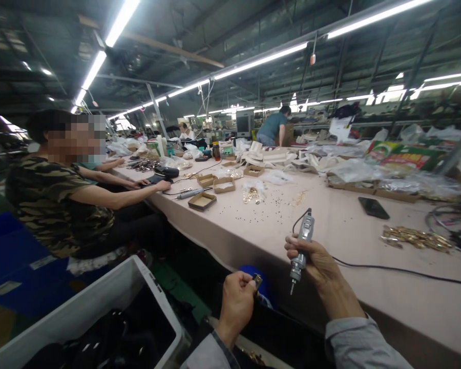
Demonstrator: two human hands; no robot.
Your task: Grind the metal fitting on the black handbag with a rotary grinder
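My right hand point(318, 259) is wrapped round a silver electric screwdriver point(302, 241), its bit pointing down beyond the table's front edge. A black cord runs from the tool's top end. Lower and to the left, my left hand point(236, 302) pinches a small metal clasp-like piece point(257, 280) between thumb and fingers. The screwdriver's tip and the metal piece are apart. Dark material hangs below the left hand, partly in shadow. On the table ahead, tiny dark screws point(271, 212) lie scattered near a plastic bag of gold-coloured parts point(252, 195).
A white bin point(153, 287) of black items stands at the lower left. Small cardboard boxes point(202, 201), a phone point(373, 207) and a pile of gold metal parts point(417, 239) lie on the pink-covered table point(349, 230). A co-worker point(57, 195) in camouflage sits at the left.
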